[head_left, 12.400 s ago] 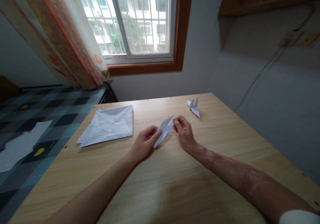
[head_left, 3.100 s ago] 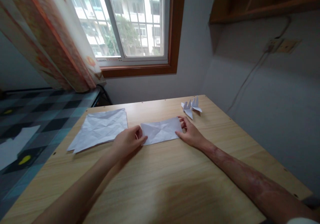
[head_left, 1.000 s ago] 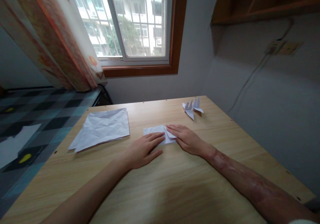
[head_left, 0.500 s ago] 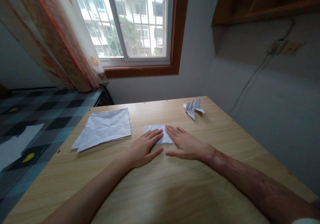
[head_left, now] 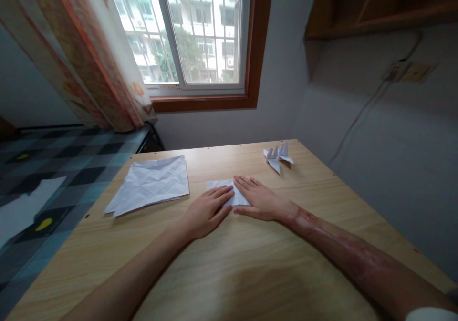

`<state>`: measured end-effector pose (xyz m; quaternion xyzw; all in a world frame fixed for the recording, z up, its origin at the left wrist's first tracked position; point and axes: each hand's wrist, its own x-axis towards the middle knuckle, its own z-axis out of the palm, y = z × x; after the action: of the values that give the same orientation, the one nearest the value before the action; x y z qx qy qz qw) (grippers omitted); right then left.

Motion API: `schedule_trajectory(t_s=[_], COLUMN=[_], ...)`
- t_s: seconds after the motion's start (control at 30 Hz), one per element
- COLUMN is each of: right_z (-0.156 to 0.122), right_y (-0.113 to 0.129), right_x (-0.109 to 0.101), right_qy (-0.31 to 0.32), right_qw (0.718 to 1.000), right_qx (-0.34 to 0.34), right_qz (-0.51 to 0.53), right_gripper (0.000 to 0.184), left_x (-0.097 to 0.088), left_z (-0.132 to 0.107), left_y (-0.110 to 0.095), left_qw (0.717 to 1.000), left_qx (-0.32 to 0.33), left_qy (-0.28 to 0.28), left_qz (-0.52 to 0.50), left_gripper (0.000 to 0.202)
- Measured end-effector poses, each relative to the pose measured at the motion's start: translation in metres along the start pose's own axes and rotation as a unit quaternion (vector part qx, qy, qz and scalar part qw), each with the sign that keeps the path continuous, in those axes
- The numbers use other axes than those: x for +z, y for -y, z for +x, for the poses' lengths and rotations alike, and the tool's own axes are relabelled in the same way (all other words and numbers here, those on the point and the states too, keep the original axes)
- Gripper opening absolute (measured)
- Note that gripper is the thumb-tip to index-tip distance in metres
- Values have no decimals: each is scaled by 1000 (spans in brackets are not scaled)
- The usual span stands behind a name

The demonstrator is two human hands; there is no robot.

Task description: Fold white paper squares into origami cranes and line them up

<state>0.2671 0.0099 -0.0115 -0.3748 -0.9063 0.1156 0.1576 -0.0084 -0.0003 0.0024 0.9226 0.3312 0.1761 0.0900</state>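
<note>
A small white folded sheet of paper (head_left: 237, 198) lies flat on the wooden table, mostly covered by my hands. My left hand (head_left: 209, 210) rests palm down on its left part, fingers stretched out. On its right part lies my right hand (head_left: 258, 199), also flat with the fingers extended. The two thumbs point toward each other near the paper's lower edge. Farther back to the right stand two white origami cranes (head_left: 278, 156), close together. To the left are larger creased sheets of white paper (head_left: 153, 185), overlapping each other.
The wooden table (head_left: 200, 273) ends at a wall below a window (head_left: 207, 39). A bed with a checked cover (head_left: 86, 163) adjoins at left, with white paper (head_left: 25, 211) on it. A wooden shelf (head_left: 379, 15) hangs upper right, above a socket with a cord.
My right hand has slid slightly up and left over the small paper, its thumb now nearer the paper's lower edge. My left hand stays nearly in place.
</note>
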Motion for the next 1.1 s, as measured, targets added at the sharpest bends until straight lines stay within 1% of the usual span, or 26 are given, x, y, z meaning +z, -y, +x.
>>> schedule_trajectory(t_s=[0.07,0.17,0.23,0.3,0.4,0.53,0.57,0.67,0.77,0.93,0.97,1.03,1.1], right_z=[-8,-19,-23,-24,-22,-20,-20,-20,-21,-25,-25,-26,-25], right_y=[3,4,3,2,1,0,0,3,8,19,21,23,22], right_x=[-1,0,2,4,4,1,-1,-4,-8,-17,-18,-19,-17], right_qy=[-5,-17,-19,-23,-53,-119,-133,-157,-159,-122,-112,-99,-107], right_qw=[1000,1000,1000,999,998,989,986,980,977,979,979,977,976], right_qx=[-12,-22,-14,0,0,-4,0,3,-11,-58,-72,-98,-106], right_qz=[7,14,18,25,40,87,99,125,140,153,156,163,158], right_gripper=[94,86,78,67,56,46,43,31,21,19,18,17,15], left_x=[-1,-1,-1,-2,-3,-4,-4,-3,-5,-11,-12,-12,-11], left_z=[1,1,1,0,0,0,0,-1,-1,1,1,2,1], left_y=[0,1,3,3,1,-1,0,0,-4,-19,-22,-24,-24], left_qw=[1000,998,994,993,993,995,996,998,998,997,997,996,996], left_qx=[-10,-48,-71,-73,-57,-24,-9,41,61,42,40,31,22], left_qy=[-10,-51,-78,-89,-86,-78,-76,-54,-29,-54,-57,-59,-56], left_qz=[-6,3,20,35,53,50,43,18,7,32,43,61,66], left_gripper=[45,40,40,43,42,25,25,34,32,22,25,39,53])
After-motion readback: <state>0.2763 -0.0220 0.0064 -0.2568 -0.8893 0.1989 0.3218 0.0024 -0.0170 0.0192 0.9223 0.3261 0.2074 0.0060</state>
